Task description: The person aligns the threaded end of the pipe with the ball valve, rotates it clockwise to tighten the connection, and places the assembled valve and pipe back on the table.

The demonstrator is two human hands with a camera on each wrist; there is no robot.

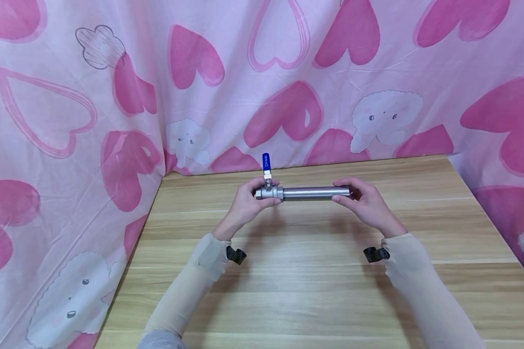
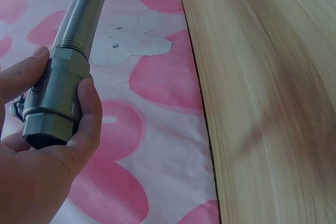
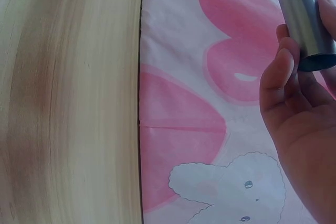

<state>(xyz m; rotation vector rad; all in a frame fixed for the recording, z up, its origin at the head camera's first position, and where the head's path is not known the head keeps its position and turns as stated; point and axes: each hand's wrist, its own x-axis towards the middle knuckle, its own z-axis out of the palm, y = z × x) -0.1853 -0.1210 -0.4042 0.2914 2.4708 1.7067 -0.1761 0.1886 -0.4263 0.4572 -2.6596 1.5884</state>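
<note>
A pink cloth (image 1: 70, 121) printed with hearts and small white cloud faces hangs behind and to both sides of the wooden counter (image 1: 305, 291). Above the far middle of the counter, clear of its surface, a steel pipe (image 1: 316, 193) lies level with its long axis running left to right across the person's view, held between the two hands. Its left end is screwed into a ball valve (image 1: 268, 192), whose blue lever (image 1: 266, 162) stands upright.

The left hand (image 1: 244, 203) has its fingers (image 2: 86, 124) and thumb curled round the valve body, the open port facing the wrist. The right hand (image 1: 367, 201) holds the plain far end of the pipe, its fingers (image 3: 278, 77) bent round the tube beside the open mouth. Each hand sits at its own end, so the threaded joint lies just beside the left hand and well apart from the right.
</note>
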